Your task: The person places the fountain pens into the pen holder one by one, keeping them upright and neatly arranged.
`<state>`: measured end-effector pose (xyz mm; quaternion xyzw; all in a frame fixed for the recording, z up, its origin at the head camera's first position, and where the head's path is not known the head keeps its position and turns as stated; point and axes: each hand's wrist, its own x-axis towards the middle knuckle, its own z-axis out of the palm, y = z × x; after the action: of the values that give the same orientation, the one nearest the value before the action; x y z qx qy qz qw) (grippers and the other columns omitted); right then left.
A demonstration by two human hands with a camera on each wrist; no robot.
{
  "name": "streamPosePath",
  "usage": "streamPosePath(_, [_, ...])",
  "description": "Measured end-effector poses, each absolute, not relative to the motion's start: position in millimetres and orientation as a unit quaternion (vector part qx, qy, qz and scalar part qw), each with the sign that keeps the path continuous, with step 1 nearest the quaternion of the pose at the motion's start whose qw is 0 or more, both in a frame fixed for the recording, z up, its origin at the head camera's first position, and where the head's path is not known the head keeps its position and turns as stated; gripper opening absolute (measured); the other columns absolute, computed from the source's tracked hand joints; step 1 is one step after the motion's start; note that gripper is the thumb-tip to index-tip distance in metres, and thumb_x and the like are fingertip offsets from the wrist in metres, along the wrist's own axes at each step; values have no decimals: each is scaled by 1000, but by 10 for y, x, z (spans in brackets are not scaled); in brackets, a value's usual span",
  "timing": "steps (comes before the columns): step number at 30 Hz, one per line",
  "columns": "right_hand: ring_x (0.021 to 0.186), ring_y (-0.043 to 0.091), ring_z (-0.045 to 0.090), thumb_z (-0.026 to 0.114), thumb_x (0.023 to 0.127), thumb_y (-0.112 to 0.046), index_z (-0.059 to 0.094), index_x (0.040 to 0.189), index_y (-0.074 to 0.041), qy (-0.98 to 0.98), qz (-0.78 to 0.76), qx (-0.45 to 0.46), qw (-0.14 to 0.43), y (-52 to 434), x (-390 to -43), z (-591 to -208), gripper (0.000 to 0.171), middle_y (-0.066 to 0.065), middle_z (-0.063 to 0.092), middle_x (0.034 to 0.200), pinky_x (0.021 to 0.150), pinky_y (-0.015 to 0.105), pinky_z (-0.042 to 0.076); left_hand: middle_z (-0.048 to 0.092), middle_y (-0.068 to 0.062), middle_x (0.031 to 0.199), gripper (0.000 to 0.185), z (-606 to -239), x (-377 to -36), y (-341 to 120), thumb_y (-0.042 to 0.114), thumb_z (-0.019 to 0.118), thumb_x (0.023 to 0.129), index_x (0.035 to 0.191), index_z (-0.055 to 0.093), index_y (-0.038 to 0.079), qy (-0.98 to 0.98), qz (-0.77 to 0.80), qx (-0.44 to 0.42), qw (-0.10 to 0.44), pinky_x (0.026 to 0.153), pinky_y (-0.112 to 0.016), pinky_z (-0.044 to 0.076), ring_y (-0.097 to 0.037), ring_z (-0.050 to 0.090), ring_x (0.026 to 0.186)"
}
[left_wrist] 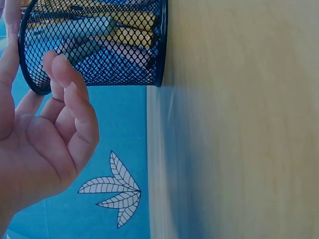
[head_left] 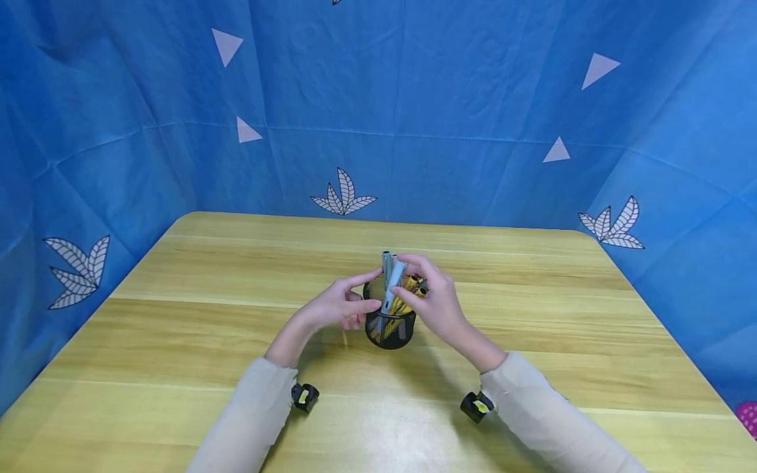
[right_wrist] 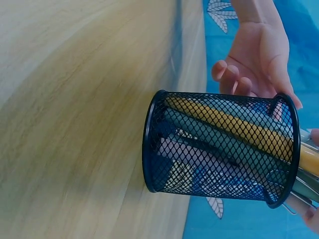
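A black mesh pen holder stands upright on the table, filled with pens and markers in yellow, green and grey tones. My left hand holds it by the rim from the left, thumb along the near side and index finger reaching toward the pen tops; its other fingers curl loosely beside the mesh. From the right, my right hand pinches a light blue pen between thumb and fingers, tilted over the holder's mouth. Several yellow pens lean out next to it. In the right wrist view the right fingertips are mostly cut off.
The wooden table spreads around the pen holder on all sides. A blue printed cloth hangs behind it and at both sides. Small black wrist cameras sit by both sleeves. A pink patterned thing shows at the far right edge.
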<state>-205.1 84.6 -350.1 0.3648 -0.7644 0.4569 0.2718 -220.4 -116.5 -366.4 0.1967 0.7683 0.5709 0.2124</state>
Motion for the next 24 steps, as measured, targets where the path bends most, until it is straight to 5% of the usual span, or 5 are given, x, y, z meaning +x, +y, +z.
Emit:
streamPosePath(13, [81,26,55,76,64,3,59,101,4,-770,399,386,315,841,-2034,-3541,40,14,61,93,70,34,45,53,-10,60,65,-3656,-2194,-1166,23,59,87,142,26,25,768,573,190,217,46,-25,40,-18,49,49])
streamPosePath(24, [89,27,54,75,67,0,65,95,3,-765,384,398,329,854,-2034,-3558,31,13,65,91,80,43,41,53,-14,62,65,-3658,-2195,-1170,23,60,87,142,25,25,769,571,191,216,46,-25,40,-18,49,50])
